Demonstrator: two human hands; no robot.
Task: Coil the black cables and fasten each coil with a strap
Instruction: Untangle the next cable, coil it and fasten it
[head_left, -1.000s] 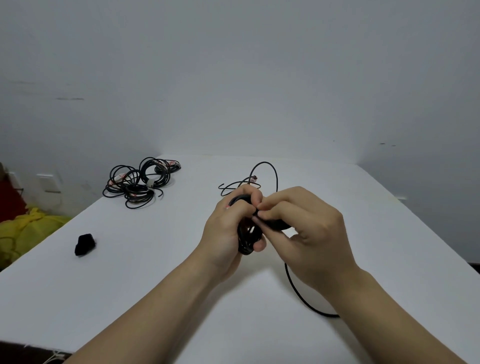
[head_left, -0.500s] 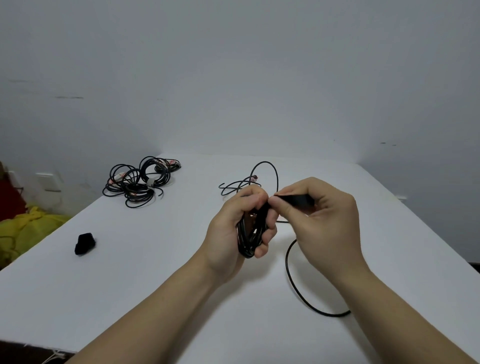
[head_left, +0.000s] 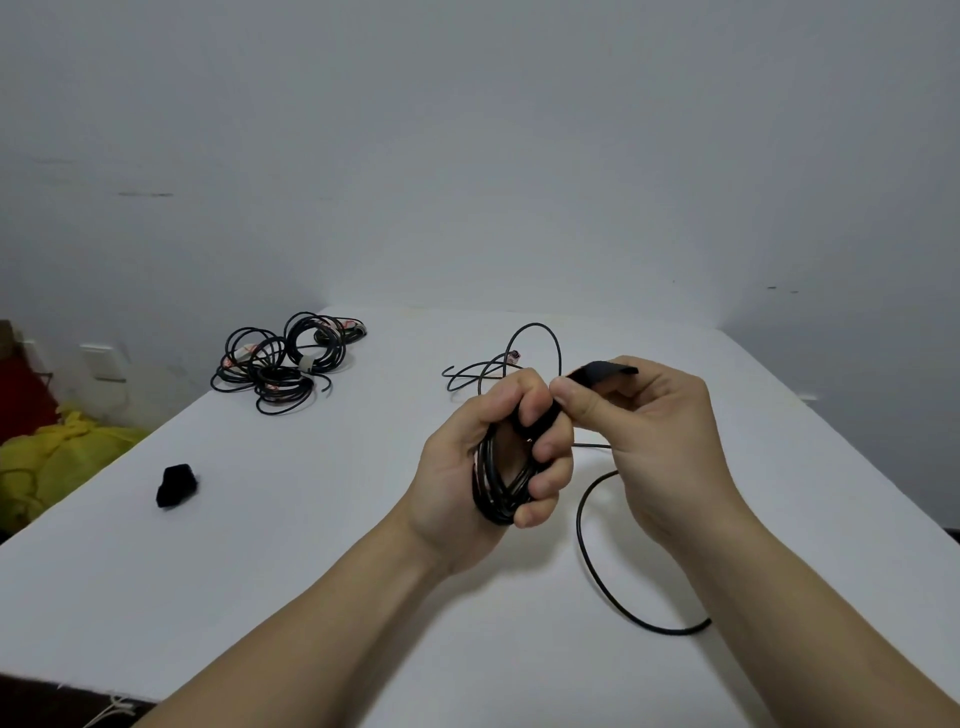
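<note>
My left hand (head_left: 483, 457) is closed around a coiled black cable (head_left: 496, 486), held upright above the white table (head_left: 311, 519). My right hand (head_left: 654, 431) pinches a flat black strap (head_left: 602, 371) between thumb and forefinger; the strap runs down to the top of the coil by my left fingers. A loose tail of the same cable (head_left: 597, 577) curves over the table under my right wrist, and another loop (head_left: 535, 343) arcs up behind my hands.
A pile of coiled black cables (head_left: 283, 361) lies at the table's far left. A small black strap bundle (head_left: 176, 485) sits near the left edge. Yellow cloth (head_left: 57, 457) lies on the floor beyond that edge. A grey wall stands behind.
My right hand has pulled the strap out from the coil, up and to the right. My left hand has turned the coil more upright while keeping its grip.
</note>
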